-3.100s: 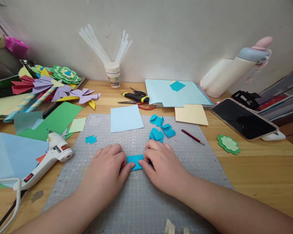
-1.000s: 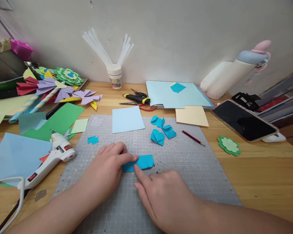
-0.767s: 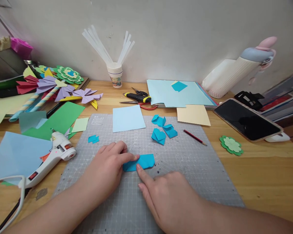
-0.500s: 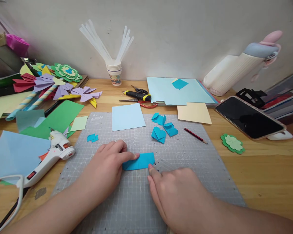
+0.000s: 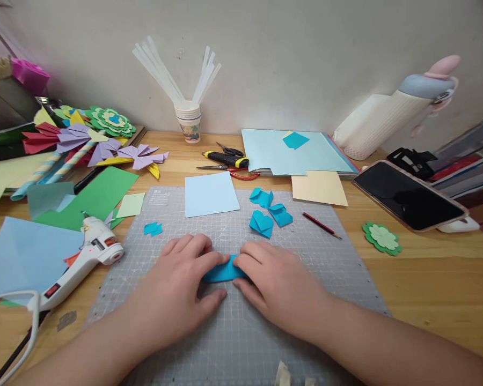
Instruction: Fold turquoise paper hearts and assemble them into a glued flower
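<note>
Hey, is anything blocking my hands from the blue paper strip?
Nothing visible is: your left hand and right hand both touch the blue paper strip. The three folded blue papers lie beyond it, out of the way.

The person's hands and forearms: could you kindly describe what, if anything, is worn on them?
The left hand and right hand are both ungloved, with no rings visible. The left forearm and right forearm show no sleeve, watch or bracelet as far as the frame reaches.
</note>
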A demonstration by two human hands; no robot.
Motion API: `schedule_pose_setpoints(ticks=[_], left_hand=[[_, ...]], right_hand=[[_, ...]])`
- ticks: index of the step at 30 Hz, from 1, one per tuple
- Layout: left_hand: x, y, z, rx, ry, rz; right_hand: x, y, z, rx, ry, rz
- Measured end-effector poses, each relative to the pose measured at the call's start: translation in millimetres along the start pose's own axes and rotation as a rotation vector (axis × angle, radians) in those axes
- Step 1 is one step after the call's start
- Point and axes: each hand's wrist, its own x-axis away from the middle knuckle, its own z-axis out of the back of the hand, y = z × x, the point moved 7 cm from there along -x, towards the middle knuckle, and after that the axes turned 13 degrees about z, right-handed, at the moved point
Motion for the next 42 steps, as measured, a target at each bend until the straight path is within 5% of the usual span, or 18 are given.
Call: schedule_pose_setpoints(ticks=[3, 6, 12, 16, 26, 34, 42], left_hand=[[-2, -2, 0.3, 0.059, 0.023, -0.013], [-5, -3, 3.7, 0.249, 0.014, 0.006], [-1, -15, -16.1, 0.779, -0.344, 0.34], [5, -12, -24.1, 0.898, -0.458, 0.363], [6, -8, -24.9, 0.86, -0.436, 0.357], [-2, -9, -12.9, 1.089, -0.352, 0.34], [-1, -10, -13.2, 0.946, -0.268, 0.301]], right_hand=[[0, 0, 1, -0.038, 0.078, 0.06], [1, 5, 8, -0.299, 0.227, 0.014], [5, 12, -8, -1.142, 0.248, -0.288], [4, 4, -15, -1.431, 0.213, -0.309], [5, 7, -20, -1.228, 0.214, -0.358], [5, 8, -17, -1.209, 0.23, -0.331], [5, 2, -12, -1.104, 0.199, -0.222]])
